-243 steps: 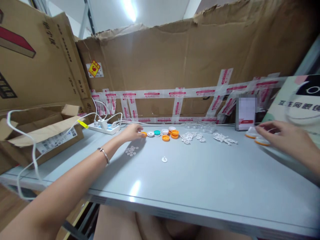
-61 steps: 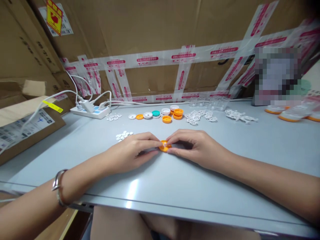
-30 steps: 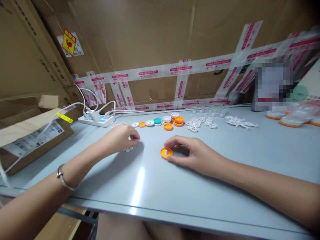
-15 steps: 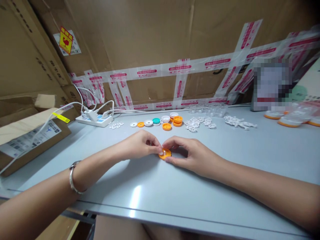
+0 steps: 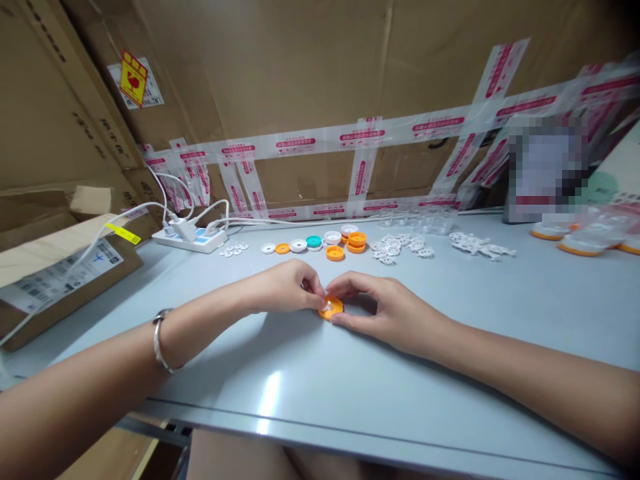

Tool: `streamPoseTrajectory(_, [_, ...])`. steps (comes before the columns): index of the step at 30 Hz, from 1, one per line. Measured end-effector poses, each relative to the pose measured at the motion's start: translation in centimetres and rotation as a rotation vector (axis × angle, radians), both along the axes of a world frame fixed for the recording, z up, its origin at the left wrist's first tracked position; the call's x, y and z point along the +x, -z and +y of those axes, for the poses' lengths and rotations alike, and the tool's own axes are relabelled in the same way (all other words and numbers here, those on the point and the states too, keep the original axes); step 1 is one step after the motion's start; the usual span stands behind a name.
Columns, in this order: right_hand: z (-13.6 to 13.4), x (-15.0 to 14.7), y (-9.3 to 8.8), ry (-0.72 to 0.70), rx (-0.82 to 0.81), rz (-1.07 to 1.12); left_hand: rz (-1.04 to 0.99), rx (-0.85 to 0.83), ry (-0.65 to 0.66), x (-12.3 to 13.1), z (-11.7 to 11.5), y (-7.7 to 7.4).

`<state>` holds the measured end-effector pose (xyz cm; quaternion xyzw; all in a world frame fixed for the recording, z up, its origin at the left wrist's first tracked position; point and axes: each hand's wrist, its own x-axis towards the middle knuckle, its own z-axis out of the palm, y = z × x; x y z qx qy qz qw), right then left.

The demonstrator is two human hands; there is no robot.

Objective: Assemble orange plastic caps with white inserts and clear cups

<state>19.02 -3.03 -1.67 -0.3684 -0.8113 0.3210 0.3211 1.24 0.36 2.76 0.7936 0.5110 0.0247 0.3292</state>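
Flat on the table lies an orange round plastic disc (image 5: 336, 314) with a raised rim and a small white plastic piece (image 5: 329, 306) near its middle. My right hand (image 5: 387, 305) grips the disc's rim from the right, thumb at the near edge and fingers at the far edge. From the left, my left hand (image 5: 293, 287) reaches over the rim with thumb and fingers pinched at the white piece. Its fingertips partly hide that piece and the disc's left side.
Behind my hands are a teal disc (image 5: 313, 241), several white and orange discs, small white rings (image 5: 234, 249) and white plastic parts (image 5: 387, 248). Clear plastic pieces (image 5: 430, 220) stand farther back. A power strip (image 5: 193, 240) and an open cardboard box (image 5: 65, 280) are left; orange-based clear items (image 5: 585, 241) are right.
My left hand and forearm have shifted slightly to the right, with the fingertips a little farther over the disc. My right hand keeps its hold on the rim.
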Motion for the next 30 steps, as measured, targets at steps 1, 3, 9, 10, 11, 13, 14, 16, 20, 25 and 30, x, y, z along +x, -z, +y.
streamPoseTrajectory(1, [0.0, 0.0, 0.0, -0.002, -0.004, -0.002, 0.033, -0.004, 0.015, 0.1, 0.1, -0.2])
streamPoseTrajectory(3, [0.0, 0.0, 0.0, -0.007, -0.006, -0.005, 0.124, -0.013, 0.061, 0.3, 0.5, -0.6])
streamPoseTrajectory(9, [-0.2, -0.2, 0.0, 0.013, 0.012, -0.012, 0.31, 0.019, 0.165, 1.1, 1.8, -1.6])
streamPoseTrajectory(10, [-0.2, -0.2, 0.0, 0.016, 0.01, -0.01, 0.302, 0.018, 0.171, 1.1, 1.9, -1.6])
streamPoseTrajectory(11, [-0.2, -0.2, 0.0, 0.014, 0.008, -0.005, 0.284, 0.009, 0.176, 1.0, 2.0, -1.6])
streamPoseTrajectory(13, [-0.3, -0.2, 0.0, 0.011, 0.007, 0.009, 0.221, 0.003, 0.188, 0.4, 2.0, -1.8])
streamPoseTrajectory(14, [-0.3, -0.2, 0.1, 0.016, 0.006, 0.014, 0.186, 0.024, 0.193, 0.0, 1.9, -1.9])
streamPoseTrajectory(16, [-0.3, -0.2, 0.1, 0.039, 0.0, 0.021, 0.162, 0.139, 0.184, -1.3, 1.5, -2.3])
streamPoseTrajectory(20, [-0.2, -0.2, 0.2, 0.081, -0.014, 0.002, 0.328, 0.36, 0.155, -4.6, 0.3, -3.0])
streamPoseTrajectory(25, [-0.1, -0.1, 0.2, 0.092, -0.027, -0.018, 0.389, 0.367, 0.134, -7.2, -0.6, -2.2])
streamPoseTrajectory(30, [-0.2, -0.2, 0.0, 0.097, -0.045, -0.018, 0.35, 0.371, 0.07, -7.3, -0.5, -1.3])
